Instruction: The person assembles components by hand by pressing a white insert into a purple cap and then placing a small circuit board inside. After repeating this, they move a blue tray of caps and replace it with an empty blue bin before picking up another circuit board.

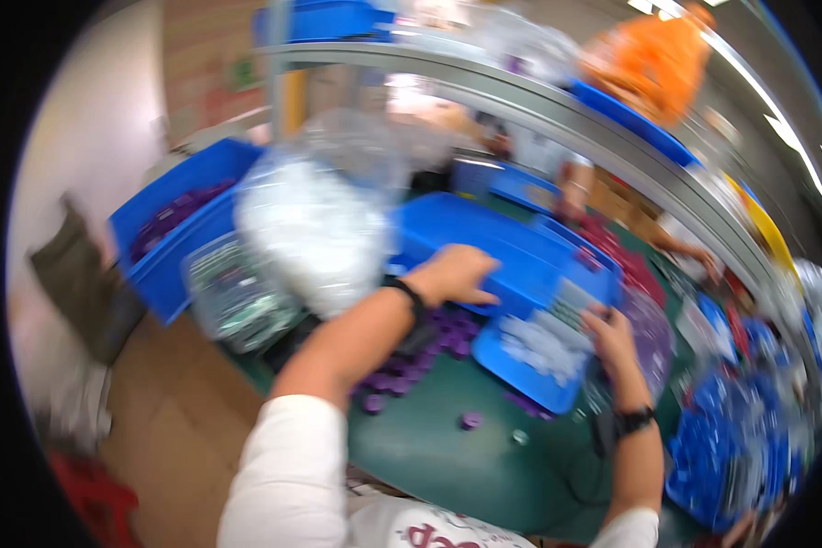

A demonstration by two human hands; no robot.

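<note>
My left hand [461, 273] is over the large blue bin [470, 224], thumb and fingers apart and nothing visible between them. My right hand [614, 340] closes on the right edge of a flat grey-green panel [571, 305]; motion blur hides its detail. Just below the panel, a small blue tray [557, 396] holds a heap of whitish translucent pieces [541, 349]. Several purple round caps [411, 370] stand on the green table below my left wrist. One purple cap [470, 420] lies apart, nearer to me.
At left are a blue bin [187, 242] of purple parts, a clear box [237, 292] and a white plastic bag [315, 228]. A metal shelf rail [521, 100] crosses above. Blue bagged parts [731, 438] lie at right. Another person's hand [699, 260] shows beyond.
</note>
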